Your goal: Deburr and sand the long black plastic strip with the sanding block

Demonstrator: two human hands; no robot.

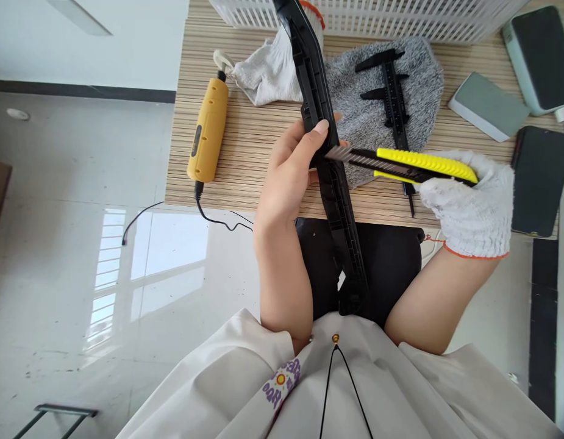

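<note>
striped table (245, 140) | yellow tool (209, 131) | white glove (275, 73) | grey fabric (421, 85) | white basket (377, 23) | black phone (542, 183)

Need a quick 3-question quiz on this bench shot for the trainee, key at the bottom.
1. What tool does the gloved right hand hold?
2. True or false: the left hand also wears a glove.
3. Seen from the person's side, where does the yellow corded tool lie relative to the long black plastic part?
a) to its left
b) to its right
c) underneath it

Key:
1. A utility knife with a yellow and black handle, its blade out and pointing towards the plastic part.
2. False: it is bare and grips the plastic part.
3. a
</note>
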